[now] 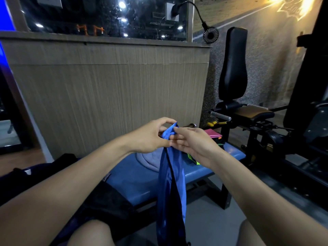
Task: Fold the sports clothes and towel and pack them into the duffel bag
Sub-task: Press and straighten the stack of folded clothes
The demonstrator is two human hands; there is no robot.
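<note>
Two hands raised over a blue bench (138,181), pinching the top of a blue garment (171,176).

Left hand (150,137) curled, thumb and fingertips nipping the bunched upper edge; right hand (193,144) just beside it, forefinger and thumb closed on the same corner, other fingers loosely spread. Garment hanging straight down in a narrow fold with a dark stripe, in front of the bench edge and between the knees. On the bench behind: grey cloth (149,159) touching the garment, neon-trimmed dark clothing (192,159) under the right wrist, pink item (213,134) farther back. Dark bag (58,166) at left, partly hidden by the left forearm. Gym machine (234,68) at right; small fan (210,34) clipped above the wood panel.
</note>
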